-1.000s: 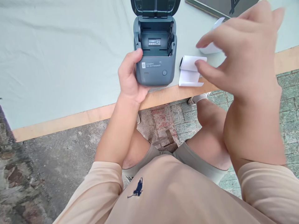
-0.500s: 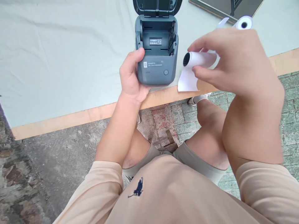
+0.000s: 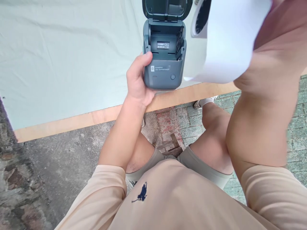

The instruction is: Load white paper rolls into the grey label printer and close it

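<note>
A small grey printer (image 3: 164, 72) stands near the table's front edge with its lid (image 3: 167, 8) flipped up and its paper bay empty. My left hand (image 3: 137, 81) grips the printer's left side, thumb on its top corner. My right hand (image 3: 273, 48) is raised close to the camera and holds a white paper roll (image 3: 227, 38), whose dark core faces left and whose loose end hangs down. The roll hovers to the right of the printer and above it. The fingers of my right hand are mostly hidden behind the paper.
A pale green cloth (image 3: 59, 57) covers the table, with a bare wooden strip (image 3: 79, 119) along its front edge. Below are my knees, beige shorts and a paved floor (image 3: 182, 121).
My right hand picked the paper roll off the table and lifted it up toward the camera. The left hand stayed on the printer. The view shifted slightly.
</note>
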The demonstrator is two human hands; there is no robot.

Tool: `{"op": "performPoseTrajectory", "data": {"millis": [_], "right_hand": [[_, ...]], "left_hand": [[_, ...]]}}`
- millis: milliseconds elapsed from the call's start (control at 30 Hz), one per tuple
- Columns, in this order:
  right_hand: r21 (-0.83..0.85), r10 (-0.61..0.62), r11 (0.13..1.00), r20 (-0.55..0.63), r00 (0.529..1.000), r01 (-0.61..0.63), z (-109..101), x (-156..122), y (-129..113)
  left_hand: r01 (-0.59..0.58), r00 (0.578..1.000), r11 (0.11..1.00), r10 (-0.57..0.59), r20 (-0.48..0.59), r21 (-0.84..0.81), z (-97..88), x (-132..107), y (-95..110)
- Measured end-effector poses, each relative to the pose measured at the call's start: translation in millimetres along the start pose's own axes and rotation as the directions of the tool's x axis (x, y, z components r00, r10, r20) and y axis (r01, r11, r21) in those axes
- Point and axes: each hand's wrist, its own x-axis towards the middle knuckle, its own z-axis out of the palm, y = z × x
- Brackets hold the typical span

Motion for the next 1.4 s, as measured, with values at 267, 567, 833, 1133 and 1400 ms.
{"op": "performPoseTrajectory", "data": {"millis": [267, 567, 833, 1133, 1400], "right_hand": [[-0.351, -0.221, 0.911, 0.028, 0.975, 0.216, 21, -3, 14], [-0.379, -0.201, 0.888, 0.188, 0.961, 0.260, 19, -2, 14], [-0.339, -0.327, 0.844, 0.289, 0.900, 0.416, 21, -6, 15], [-0.124, -0.132, 0.987, -0.239, 0.962, 0.105, 25, -5, 8], [0.225, 0.030, 0.974, -0.182, 0.983, 0.012, 29, 2, 11]], "left_hand": [[0.005, 0.997, 0.992, 0.005, 0.075, -0.128, 10.9, -7, -2], [-0.004, 0.993, 0.989, 0.021, 0.113, -0.151, 10.8, -6, -3], [0.092, 0.989, 0.991, -0.079, 0.125, -0.100, 13.4, -10, 6], [-0.004, 0.981, 0.998, 0.015, 0.195, -0.058, 4.9, -10, -3], [0.042, 0.958, 0.975, 0.022, 0.286, -0.216, 16.7, -13, 1]]}}
